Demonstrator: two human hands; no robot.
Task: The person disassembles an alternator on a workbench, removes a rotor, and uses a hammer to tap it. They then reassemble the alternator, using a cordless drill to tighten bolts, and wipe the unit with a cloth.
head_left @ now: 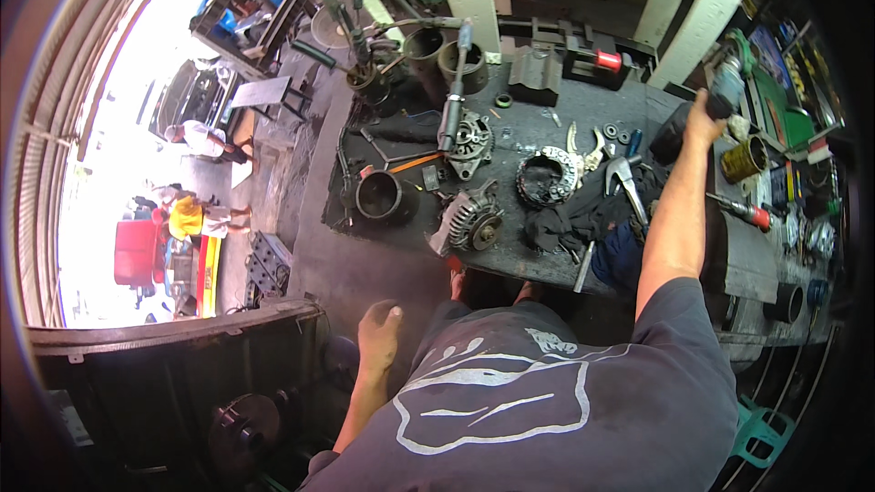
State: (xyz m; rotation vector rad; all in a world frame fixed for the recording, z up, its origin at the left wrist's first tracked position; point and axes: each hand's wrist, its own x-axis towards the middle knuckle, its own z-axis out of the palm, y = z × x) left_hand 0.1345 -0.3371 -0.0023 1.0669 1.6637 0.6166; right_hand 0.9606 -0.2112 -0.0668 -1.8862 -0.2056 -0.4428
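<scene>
My right arm stretches over the right side of the workbench. My right hand (704,120) is closed around the dark part of what looks like a power tool (727,84) with a grey-blue body; its exact kind is hard to tell. My left hand (379,335) hangs low beside my body, away from the bench, fingers curled and nothing visible in it. On the bench in front of me lie an alternator half with a pulley (472,221), a finned alternator housing (471,141) and a round stator ring (547,175). A ratchet-like tool (452,114) leans by the housing.
Tool-filled cups (368,84), a metal pot (383,196), locking pliers (625,184), a dark cloth (583,210) and a small vise (592,59) crowd the bench. A rusty can (744,159) stands at right. Two people (196,138) are outside at far left.
</scene>
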